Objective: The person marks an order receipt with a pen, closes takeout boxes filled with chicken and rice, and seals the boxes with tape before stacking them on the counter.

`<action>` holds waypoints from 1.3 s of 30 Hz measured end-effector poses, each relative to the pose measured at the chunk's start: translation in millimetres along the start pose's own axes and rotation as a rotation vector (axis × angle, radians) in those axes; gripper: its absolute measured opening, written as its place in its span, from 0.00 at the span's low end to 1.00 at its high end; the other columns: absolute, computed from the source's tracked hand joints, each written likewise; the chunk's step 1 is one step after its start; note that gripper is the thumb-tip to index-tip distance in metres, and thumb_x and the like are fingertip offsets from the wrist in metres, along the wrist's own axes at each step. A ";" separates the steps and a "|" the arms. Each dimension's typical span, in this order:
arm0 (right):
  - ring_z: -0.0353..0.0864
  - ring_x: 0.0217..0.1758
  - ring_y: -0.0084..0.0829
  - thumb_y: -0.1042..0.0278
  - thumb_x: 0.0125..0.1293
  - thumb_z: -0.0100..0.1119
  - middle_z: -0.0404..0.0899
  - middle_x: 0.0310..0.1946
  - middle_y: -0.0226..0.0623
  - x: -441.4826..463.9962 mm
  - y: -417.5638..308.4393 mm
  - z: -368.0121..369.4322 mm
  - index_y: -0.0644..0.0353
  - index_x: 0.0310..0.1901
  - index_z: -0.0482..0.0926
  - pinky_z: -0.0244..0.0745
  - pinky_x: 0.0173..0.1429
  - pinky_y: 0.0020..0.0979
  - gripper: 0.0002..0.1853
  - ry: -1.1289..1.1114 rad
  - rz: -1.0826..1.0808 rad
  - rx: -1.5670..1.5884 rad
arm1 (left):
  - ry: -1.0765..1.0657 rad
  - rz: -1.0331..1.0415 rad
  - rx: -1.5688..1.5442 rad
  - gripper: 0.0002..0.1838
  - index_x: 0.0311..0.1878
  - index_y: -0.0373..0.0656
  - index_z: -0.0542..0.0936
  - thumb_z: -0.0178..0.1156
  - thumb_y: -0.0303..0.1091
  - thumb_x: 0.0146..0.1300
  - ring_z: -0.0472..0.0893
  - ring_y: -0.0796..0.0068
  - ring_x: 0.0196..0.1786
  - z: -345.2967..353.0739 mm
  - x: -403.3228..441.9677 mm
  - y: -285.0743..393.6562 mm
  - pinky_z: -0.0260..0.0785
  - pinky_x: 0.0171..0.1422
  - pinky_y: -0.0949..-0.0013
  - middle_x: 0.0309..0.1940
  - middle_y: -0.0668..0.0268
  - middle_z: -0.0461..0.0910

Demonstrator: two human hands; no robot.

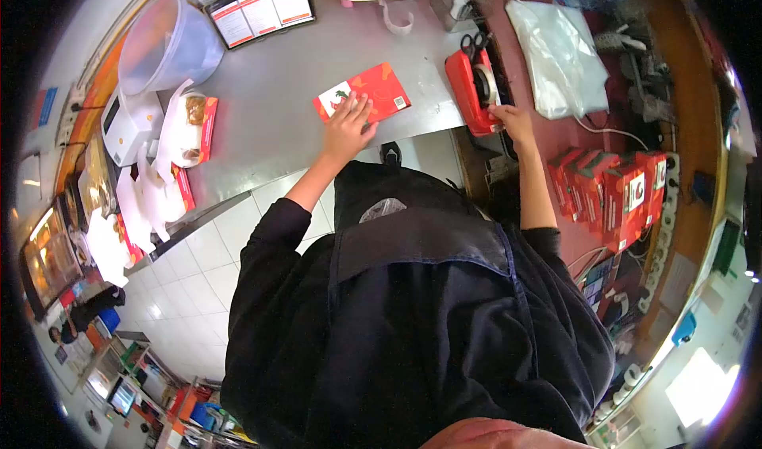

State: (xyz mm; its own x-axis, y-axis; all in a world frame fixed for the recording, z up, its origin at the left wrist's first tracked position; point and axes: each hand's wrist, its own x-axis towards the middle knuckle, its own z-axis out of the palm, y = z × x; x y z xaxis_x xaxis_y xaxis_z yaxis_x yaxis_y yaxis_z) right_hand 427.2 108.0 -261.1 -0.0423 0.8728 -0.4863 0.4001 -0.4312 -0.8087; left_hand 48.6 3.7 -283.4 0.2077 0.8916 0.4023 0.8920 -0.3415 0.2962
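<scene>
A left hand (350,124) lies flat, gripping nothing, on a box (382,86) that could slide if nudged, as the right hand (516,124) curls at the dispenser (460,80), hold unclear

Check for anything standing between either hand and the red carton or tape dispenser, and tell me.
Nothing visible does. The left hand lies directly on the red carton, and the right hand is at the near end of the tape dispenser. Grey tabletop separates carton and dispenser.
</scene>
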 end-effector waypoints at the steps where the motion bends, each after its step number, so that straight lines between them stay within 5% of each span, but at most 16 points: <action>1: 0.76 0.28 0.19 0.59 0.61 0.65 0.82 0.29 0.29 -4.5 5.5 -3.4 0.63 0.37 0.85 0.68 0.31 0.25 0.14 0.010 -0.002 0.093 | 0.041 -0.017 -0.032 0.24 0.52 0.40 0.81 0.69 0.42 0.54 0.72 0.61 0.66 5.1 1.4 0.8 0.67 0.66 0.58 0.57 0.62 0.79; 7: 0.65 0.19 0.19 0.68 0.58 0.62 0.80 0.26 0.25 -85.3 0.2 -29.4 0.59 0.37 0.85 0.55 0.23 0.23 0.08 -0.040 0.148 0.249 | 0.124 -0.076 -0.107 0.22 0.45 0.42 0.84 0.73 0.42 0.48 0.77 0.62 0.59 11.2 2.6 -0.2 0.68 0.66 0.56 0.49 0.65 0.83; 8: 0.73 0.21 0.22 0.68 0.56 0.60 0.83 0.26 0.28 -82.5 25.9 -26.1 0.62 0.35 0.86 0.64 0.25 0.27 0.09 -0.077 0.265 0.337 | 0.118 -0.107 -0.165 0.21 0.45 0.42 0.84 0.73 0.41 0.48 0.76 0.62 0.60 13.7 0.1 -1.4 0.66 0.67 0.54 0.49 0.65 0.83; 11: 0.82 0.27 0.27 0.66 0.56 0.59 0.85 0.26 0.36 -60.4 58.9 -8.6 0.60 0.32 0.87 0.75 0.32 0.31 0.09 0.251 -0.036 -0.134 | 0.018 -0.143 -0.203 0.20 0.47 0.44 0.82 0.70 0.40 0.51 0.69 0.57 0.67 4.7 2.4 2.0 0.58 0.70 0.46 0.55 0.64 0.79; 15: 0.86 0.32 0.30 0.66 0.57 0.61 0.85 0.29 0.44 -55.3 87.2 -1.4 0.53 0.35 0.88 0.78 0.41 0.33 0.08 -0.077 -0.046 -1.122 | -0.181 -0.120 -0.037 0.19 0.52 0.49 0.78 0.64 0.41 0.57 0.56 0.50 0.74 -21.3 5.1 2.6 0.48 0.72 0.37 0.66 0.59 0.66; 17: 0.84 0.32 0.27 0.68 0.57 0.64 0.85 0.29 0.41 -84.3 31.0 48.6 0.56 0.45 0.86 0.77 0.42 0.30 0.13 -0.222 -0.138 -0.297 | -0.169 -0.040 -0.008 0.19 0.54 0.48 0.77 0.61 0.41 0.59 0.54 0.46 0.74 -10.6 -7.2 -5.4 0.48 0.72 0.38 0.70 0.58 0.60; 19: 0.82 0.31 0.23 0.71 0.57 0.66 0.85 0.28 0.37 -88.6 -40.9 102.3 0.60 0.63 0.72 0.75 0.40 0.26 0.29 -0.372 -0.287 -0.090 | -0.119 0.006 -0.003 0.21 0.55 0.48 0.75 0.61 0.41 0.59 0.54 0.45 0.74 -3.8 -9.5 -6.8 0.48 0.72 0.37 0.70 0.57 0.60; 21: 0.79 0.32 0.17 0.74 0.61 0.64 0.83 0.26 0.31 -81.2 -80.0 152.6 0.65 0.72 0.50 0.73 0.40 0.20 0.42 -0.283 -0.275 0.024 | -0.046 -0.014 -0.075 0.26 0.61 0.49 0.71 0.62 0.39 0.59 0.54 0.45 0.74 1.2 -12.6 -5.8 0.51 0.70 0.36 0.71 0.56 0.58; 24: 0.79 0.29 0.19 0.77 0.59 0.65 0.83 0.26 0.36 -54.6 -52.6 214.5 0.67 0.64 0.52 0.72 0.36 0.22 0.37 -0.136 -0.344 0.344 | 0.093 -0.002 -0.136 0.29 0.64 0.54 0.70 0.64 0.40 0.57 0.56 0.47 0.73 9.2 -14.8 -13.0 0.55 0.68 0.37 0.71 0.58 0.57; 31: 0.80 0.28 0.22 0.72 0.58 0.69 0.83 0.25 0.39 -47.2 -21.2 228.7 0.62 0.46 0.60 0.74 0.33 0.27 0.24 -0.034 -0.279 0.112 | -0.074 -0.012 0.022 0.27 0.65 0.57 0.72 0.60 0.39 0.60 0.59 0.46 0.72 -4.5 -8.3 -5.8 0.55 0.67 0.36 0.69 0.60 0.63; 34: 0.79 0.23 0.26 0.60 0.56 0.73 0.81 0.22 0.38 -34.7 -18.0 228.4 0.62 0.40 0.67 0.73 0.30 0.31 0.24 0.038 -0.493 -0.005 | -0.112 -0.031 0.011 0.26 0.64 0.56 0.73 0.59 0.38 0.61 0.59 0.46 0.71 -5.5 -8.0 -5.6 0.54 0.68 0.36 0.68 0.60 0.64; 37: 0.71 0.18 0.27 0.53 0.51 0.76 0.76 0.17 0.41 -28.0 -14.5 218.3 0.61 0.26 0.65 0.69 0.25 0.33 0.27 0.177 -0.383 -0.394 | -0.116 -0.013 0.045 0.26 0.66 0.58 0.72 0.58 0.41 0.62 0.58 0.48 0.73 -7.4 -9.2 -7.8 0.52 0.70 0.37 0.70 0.60 0.63; 39: 0.71 0.18 0.41 0.45 0.48 0.75 0.74 0.17 0.43 -21.9 -14.0 211.9 0.62 0.26 0.68 0.69 0.26 0.38 0.29 0.238 -0.456 -0.390 | -0.129 -0.025 -0.083 0.26 0.65 0.53 0.72 0.58 0.41 0.63 0.60 0.47 0.71 -1.9 -9.4 -9.0 0.53 0.71 0.42 0.69 0.59 0.64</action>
State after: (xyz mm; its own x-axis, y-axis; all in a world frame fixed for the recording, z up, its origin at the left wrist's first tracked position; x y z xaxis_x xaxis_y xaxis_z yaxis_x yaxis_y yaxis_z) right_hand 228.6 46.5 -309.3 -0.1005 0.9949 0.0012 0.6952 0.0711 -0.7153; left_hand 37.9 -2.2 -288.1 0.2407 0.9290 0.2810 0.8623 -0.3376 0.3774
